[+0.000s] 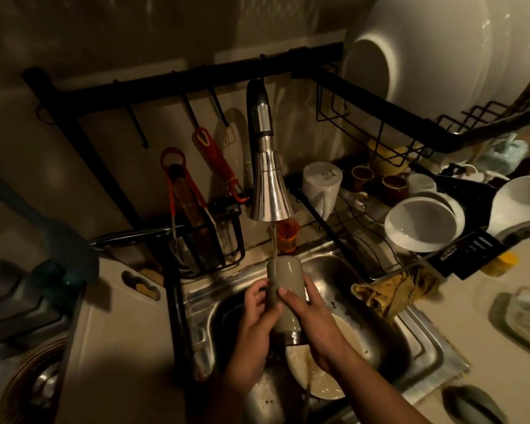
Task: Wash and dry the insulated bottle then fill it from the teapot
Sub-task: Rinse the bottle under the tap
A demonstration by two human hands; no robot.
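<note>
Dim kitchen. Pale countertop (129,347), steel sink (423,356) below black dish rack (380,87). One insulated bottle (286,280) was over sink, under faucet (270,191) stream. Left hand (254,322) and right hand (314,322) gripped it, fingers curled round. Rack held two brown cups (393,185) and one white mug (320,186). Sink held one dirty plate (318,384).

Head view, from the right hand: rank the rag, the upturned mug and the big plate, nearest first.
1. Rag: just to the right of the right hand.
2. Mug: farther back, upturned.
3. Big plate: top right, far back.
</note>
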